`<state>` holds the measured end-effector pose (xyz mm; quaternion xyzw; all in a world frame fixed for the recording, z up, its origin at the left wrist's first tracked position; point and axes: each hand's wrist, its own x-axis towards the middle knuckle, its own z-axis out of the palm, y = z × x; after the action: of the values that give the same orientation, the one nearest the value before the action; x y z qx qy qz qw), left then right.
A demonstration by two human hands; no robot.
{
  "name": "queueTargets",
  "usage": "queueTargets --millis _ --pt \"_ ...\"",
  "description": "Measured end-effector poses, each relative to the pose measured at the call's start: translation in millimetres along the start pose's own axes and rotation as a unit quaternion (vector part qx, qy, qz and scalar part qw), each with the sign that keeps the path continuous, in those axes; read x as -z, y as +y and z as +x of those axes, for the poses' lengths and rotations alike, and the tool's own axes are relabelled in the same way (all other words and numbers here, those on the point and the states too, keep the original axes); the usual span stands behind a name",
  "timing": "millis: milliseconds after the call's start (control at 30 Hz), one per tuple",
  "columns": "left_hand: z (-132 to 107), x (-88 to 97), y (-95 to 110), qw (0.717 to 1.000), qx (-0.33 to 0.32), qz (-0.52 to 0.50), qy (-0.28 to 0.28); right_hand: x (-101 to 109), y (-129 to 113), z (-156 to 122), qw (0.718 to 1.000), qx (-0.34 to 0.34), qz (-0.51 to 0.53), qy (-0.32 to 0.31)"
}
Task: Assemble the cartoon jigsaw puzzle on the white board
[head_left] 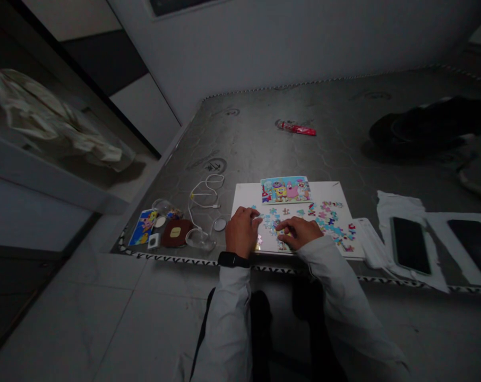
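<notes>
A white board lies near the front edge of a grey patterned mattress. On it are a colourful cartoon picture card and several loose jigsaw pieces. My left hand, with a black watch at the wrist, rests on the board's left edge with fingers curled down over pieces. My right hand lies just right of it, fingertips pinched together on a small puzzle piece among joined pieces.
Left of the board lie a white cable, a brown round case, a clear jar and a cartoon box. Two dark phones rest on white paper at right. A red tube and dark clothing lie farther back.
</notes>
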<state>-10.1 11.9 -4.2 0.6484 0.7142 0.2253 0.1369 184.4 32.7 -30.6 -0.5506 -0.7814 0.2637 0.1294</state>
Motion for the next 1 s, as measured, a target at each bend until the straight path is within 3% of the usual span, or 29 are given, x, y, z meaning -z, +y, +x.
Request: queueTargets --millis 333,1000 --pt "-5 11.0 4 0.997 0.063 0.04 -0.023 3 -3 -1 1.0 -0.007 -0.001 -0.009" --pt "-6 10.3 4 0.998 0.053 0.016 -0.026 3 -3 -1 1.0 -0.005 -0.004 -0.007"
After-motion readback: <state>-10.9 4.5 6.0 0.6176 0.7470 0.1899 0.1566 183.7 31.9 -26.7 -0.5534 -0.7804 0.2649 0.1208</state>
